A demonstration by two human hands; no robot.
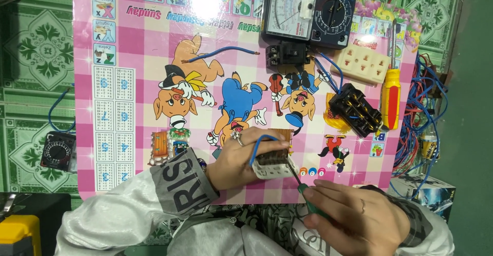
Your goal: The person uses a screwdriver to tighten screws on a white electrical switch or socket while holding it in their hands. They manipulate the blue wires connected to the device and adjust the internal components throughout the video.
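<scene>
Gripping a small white socket block (271, 168), the left hand (237, 159) pins it near the near edge of the pink cartoon table mat (138, 81), fingers curled over the block's top. A ring shows on one finger. A short blue wire (261, 145) loops up from the block and over the fingers.

Right hand (354, 216) closed around the green handle of a small screwdriver (300, 181); its dark shaft angles up-left and the tip meets the block's right side. Whether the tip sits in a screw cannot be told. A ring shows on this hand too.

Far side of mat: black analog multimeter (308, 10) with a large dial face and round selector. Just near of it, a black breaker switch (287, 54). A loose blue wire (223, 53) with bared ends lies left of the breaker, apart from it.

Right side of mat: cream multi-outlet socket plate (361, 62); near of that, a black switch body (355, 110) lies tilted, blue leads running to it. A yellow-and-red screwdriver (391, 94) lies just right of both, pointing far.

Off the mat's right edge, a tangle of red and blue wires (418, 112) sits on the green patterned floor (36, 45). Left of the mat, a second small black meter (57, 151) rests on the floor with a blue lead. A yellow case corner (18, 233) shows at the near left.
</scene>
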